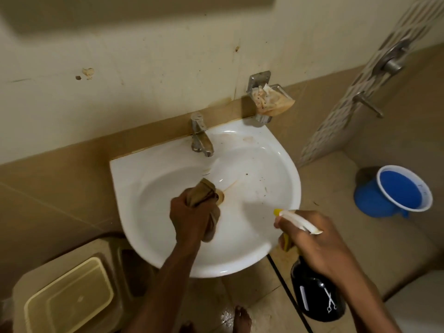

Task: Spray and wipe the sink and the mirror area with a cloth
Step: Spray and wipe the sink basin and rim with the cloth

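Left hand (189, 218) clenched on cloth (204, 195) beside drain in white sink (276, 150), right hand (317, 246) gripping dark bottle (317, 296) over sink's near right rim, nozzle aimed into basin

White sink (276, 169) centre frame, brown stain round drain (219, 197), dark specks on right slope. Left hand (191, 216) fisted on bunched tan cloth (204, 192), pressed into basin just left of drain. Right hand (317, 241) at near-right rim, gripping dark spray bottle (314, 292) w/ white-yellow trigger head, nozzle aimed left over basin. Metal tap (200, 134) at far edge. Soap dish (269, 97) on wall far right, w/ crumpled wrapper. Blue bucket (394, 191) on floor right. Cream lidded container (69, 296) near left. Bare toes (241, 317) at near edge.
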`<action>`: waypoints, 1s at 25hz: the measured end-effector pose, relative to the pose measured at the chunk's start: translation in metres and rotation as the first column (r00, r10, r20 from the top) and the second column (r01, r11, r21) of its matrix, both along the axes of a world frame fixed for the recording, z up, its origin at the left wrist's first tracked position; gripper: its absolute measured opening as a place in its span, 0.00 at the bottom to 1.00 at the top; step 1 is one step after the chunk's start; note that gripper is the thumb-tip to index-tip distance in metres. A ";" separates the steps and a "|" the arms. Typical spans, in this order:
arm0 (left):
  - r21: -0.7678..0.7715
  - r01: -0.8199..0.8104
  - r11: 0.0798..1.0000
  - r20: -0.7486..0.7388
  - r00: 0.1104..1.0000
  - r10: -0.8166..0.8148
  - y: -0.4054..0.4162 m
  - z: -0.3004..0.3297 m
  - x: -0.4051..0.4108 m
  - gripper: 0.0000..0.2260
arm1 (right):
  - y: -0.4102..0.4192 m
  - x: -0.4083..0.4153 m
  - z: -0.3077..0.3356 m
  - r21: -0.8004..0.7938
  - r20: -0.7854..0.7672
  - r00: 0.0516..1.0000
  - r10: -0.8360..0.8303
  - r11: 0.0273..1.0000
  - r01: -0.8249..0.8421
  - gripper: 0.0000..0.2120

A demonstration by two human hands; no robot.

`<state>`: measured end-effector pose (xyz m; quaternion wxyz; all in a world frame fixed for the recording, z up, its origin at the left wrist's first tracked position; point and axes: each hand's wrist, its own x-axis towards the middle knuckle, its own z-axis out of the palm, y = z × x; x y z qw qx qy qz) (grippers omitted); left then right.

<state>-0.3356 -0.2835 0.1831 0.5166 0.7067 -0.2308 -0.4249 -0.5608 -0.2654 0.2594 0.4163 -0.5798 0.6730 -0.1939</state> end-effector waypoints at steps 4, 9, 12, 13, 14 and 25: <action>0.055 -0.065 0.996 0.171 0.984 0.055 -0.033 -0.046 -0.005 0.03 | -0.001 -0.006 -0.027 0.058 -0.087 0.994 -0.063 0.996 0.068 0.15; 0.293 0.023 0.956 0.233 0.968 -0.095 -0.044 -0.094 -0.028 0.14 | 0.001 -0.026 -0.044 0.229 -0.114 0.983 -0.147 0.959 0.170 0.24; 0.372 0.120 0.920 0.244 0.944 -0.222 -0.043 -0.097 -0.048 0.17 | 0.000 -0.033 -0.039 0.220 -0.144 0.973 -0.180 0.953 0.208 0.26; 0.375 0.150 0.915 0.241 0.937 -0.252 -0.044 -0.100 -0.054 0.18 | -0.001 -0.034 -0.037 0.217 -0.149 0.970 -0.194 0.950 0.224 0.25; 0.384 0.169 0.908 0.223 0.937 -0.268 -0.046 -0.101 -0.061 0.19 | -0.004 -0.033 -0.034 0.212 -0.145 0.965 -0.218 0.946 0.246 0.22; 0.585 0.149 0.797 0.072 0.970 -0.233 -0.081 -0.089 -0.124 0.30 | -0.031 -0.045 -0.031 0.107 -0.096 0.953 -0.287 0.949 0.296 0.13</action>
